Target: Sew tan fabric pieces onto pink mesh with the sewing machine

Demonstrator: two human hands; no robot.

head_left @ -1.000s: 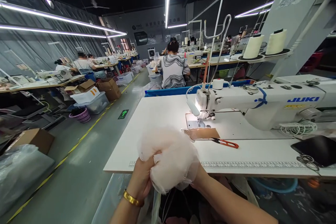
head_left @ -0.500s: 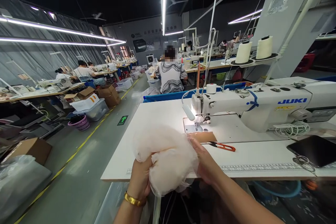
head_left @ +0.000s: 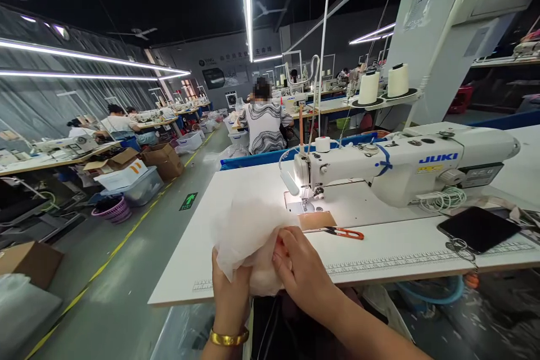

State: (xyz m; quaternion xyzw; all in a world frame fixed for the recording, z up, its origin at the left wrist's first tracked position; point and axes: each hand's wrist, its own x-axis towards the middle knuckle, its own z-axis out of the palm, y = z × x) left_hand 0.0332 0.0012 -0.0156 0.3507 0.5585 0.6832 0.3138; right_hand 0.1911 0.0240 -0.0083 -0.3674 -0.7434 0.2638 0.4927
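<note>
A bunched piece of sheer off-white fabric (head_left: 253,225) is held over the front edge of the white sewing table (head_left: 198,219). My left hand (head_left: 231,287), with a gold bangle at the wrist, grips it from below; the fabric covers most of its fingers. My right hand (head_left: 297,261) pinches the fabric's right side between curled fingers. Just beyond, the lit needle area of a white sewing machine (head_left: 405,171) stands beside a brown card piece (head_left: 318,220). Orange-handled thread snips (head_left: 346,233) lie to the right of my right hand.
A black phone-like slab (head_left: 478,229) and keys (head_left: 462,246) lie at the table's right. Thread cones (head_left: 369,89) stand above the machine. Ahead sits a person (head_left: 265,124) in a patterned top. Boxes and a purple basket (head_left: 112,210) line the left aisle.
My right hand has moved left and in towards me, its fingers now curled on the fabric. The fabric has been turned and spread into another shape. The whole view has shifted slightly right.
</note>
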